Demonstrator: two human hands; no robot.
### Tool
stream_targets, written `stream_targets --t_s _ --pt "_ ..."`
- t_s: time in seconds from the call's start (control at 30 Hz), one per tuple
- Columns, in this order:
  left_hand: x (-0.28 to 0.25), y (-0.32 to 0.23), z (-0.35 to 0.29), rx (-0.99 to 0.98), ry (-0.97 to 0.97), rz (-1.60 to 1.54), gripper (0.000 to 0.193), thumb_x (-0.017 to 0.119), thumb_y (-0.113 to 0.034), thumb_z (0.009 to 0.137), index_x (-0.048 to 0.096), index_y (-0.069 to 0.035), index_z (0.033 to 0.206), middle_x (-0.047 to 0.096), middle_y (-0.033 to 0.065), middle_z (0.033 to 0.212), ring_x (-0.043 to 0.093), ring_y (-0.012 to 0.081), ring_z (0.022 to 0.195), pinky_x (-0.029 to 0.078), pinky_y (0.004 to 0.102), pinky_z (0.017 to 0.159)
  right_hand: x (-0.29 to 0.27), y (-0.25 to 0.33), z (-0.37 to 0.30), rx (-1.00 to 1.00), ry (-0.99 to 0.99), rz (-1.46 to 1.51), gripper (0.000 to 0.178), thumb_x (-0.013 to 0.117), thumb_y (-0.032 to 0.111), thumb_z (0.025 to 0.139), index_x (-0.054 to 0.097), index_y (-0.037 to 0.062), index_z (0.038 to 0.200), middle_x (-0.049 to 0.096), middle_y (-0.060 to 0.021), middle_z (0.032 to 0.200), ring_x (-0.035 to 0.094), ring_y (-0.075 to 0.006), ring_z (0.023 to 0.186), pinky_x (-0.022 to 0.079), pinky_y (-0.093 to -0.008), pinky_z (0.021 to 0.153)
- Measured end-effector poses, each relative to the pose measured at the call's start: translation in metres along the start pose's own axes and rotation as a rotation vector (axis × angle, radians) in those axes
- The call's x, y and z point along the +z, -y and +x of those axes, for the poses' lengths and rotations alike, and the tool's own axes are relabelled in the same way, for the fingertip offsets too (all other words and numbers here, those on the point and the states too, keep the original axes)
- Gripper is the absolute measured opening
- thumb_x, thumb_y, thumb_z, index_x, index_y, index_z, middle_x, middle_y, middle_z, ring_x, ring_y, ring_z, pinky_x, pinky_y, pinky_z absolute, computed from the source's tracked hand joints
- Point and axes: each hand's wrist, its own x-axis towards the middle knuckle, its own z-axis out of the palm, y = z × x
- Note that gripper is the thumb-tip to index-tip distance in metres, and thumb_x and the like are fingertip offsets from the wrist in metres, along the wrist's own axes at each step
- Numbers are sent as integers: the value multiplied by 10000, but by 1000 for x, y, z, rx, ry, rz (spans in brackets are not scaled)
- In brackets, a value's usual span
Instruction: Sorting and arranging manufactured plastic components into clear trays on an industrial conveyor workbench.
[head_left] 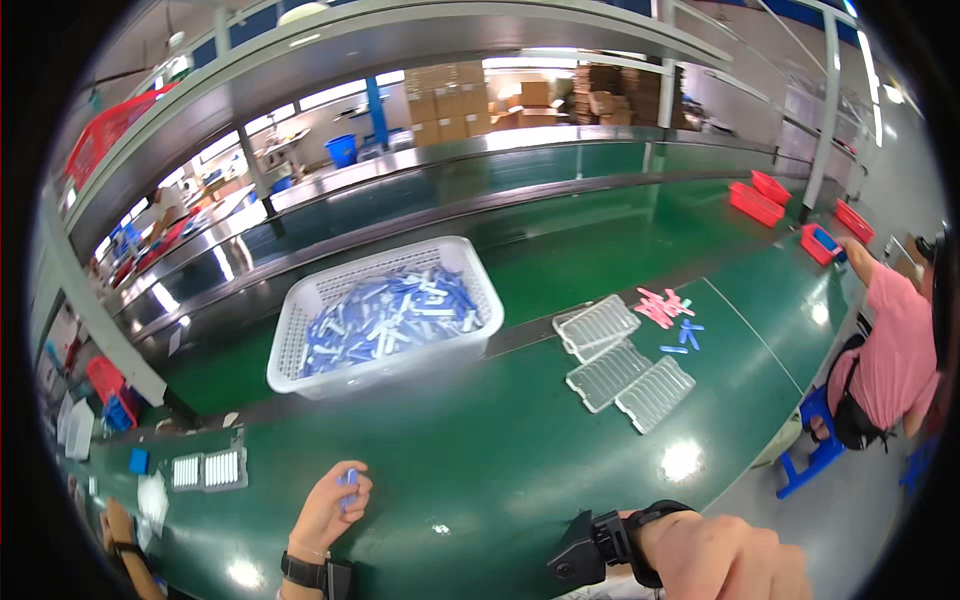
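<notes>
My left hand (325, 512) is over the green table, its fingers closed around a small blue plastic stick (348, 482). My right hand (728, 556) is close to the camera at the lower right. Its fingers are curled, and what they hold, if anything, is hidden. A white perforated basket (388, 386) beyond my left hand is heaped with blue and white sticks (390, 315). Clear ribbed trays (655, 393) lie overlapping beyond my right hand. Beside them are loose pink sticks (660, 307) and several blue sticks (690, 333).
White pieces fill small trays (210, 470) at the left, near a blue block (139, 460) and another person's hand (117, 524). A person in a pink top (895, 340) reaches to a red bin (818, 246) at the right. A metal shelf (400, 50) spans overhead.
</notes>
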Motion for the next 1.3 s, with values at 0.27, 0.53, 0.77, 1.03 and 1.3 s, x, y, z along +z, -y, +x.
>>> stream_targets --t_s 0.27,0.53,0.77,1.03,1.3 --pt "4 -4 -4 -34 98 79 375 485 -30 822 390 -8 1185 475 83 870 390 103 651 337 204 551 -7 -15 -5 23 75 43 102 519 14 699 461 35 617 540 -60 554 504 -139 463 356 -238 397" --pt "4 -3 1 78 127 120 372 514 -74 837 400 8 1181 517 97 939 416 109 661 355 222 579 5 3 -2 263 131 155 170 531 -45 656 421 33 553 561 -84 595 523 -173 454 399 -246 392" --pt "-8 3 3 98 146 23 284 504 -107 856 442 27 1099 537 109 922 420 104 610 334 187 501 12 -17 0 184 117 219 112 580 4 686 479 18 639 583 -95 645 555 -187 523 428 -254 442" --pt "-16 20 -2 20 84 -114 250 435 -134 900 453 28 1089 535 78 861 457 92 616 339 164 466 14 -25 -4 254 389 186 50 531 82 799 525 59 843 592 -96 708 556 -190 568 443 -241 484" --pt "-25 25 -2 25 67 -152 245 438 -147 900 477 8 1086 543 59 847 476 83 617 343 160 469 56 -58 -40 305 -57 44 133 518 159 839 524 35 889 577 -124 805 549 -231 671 441 -276 543"
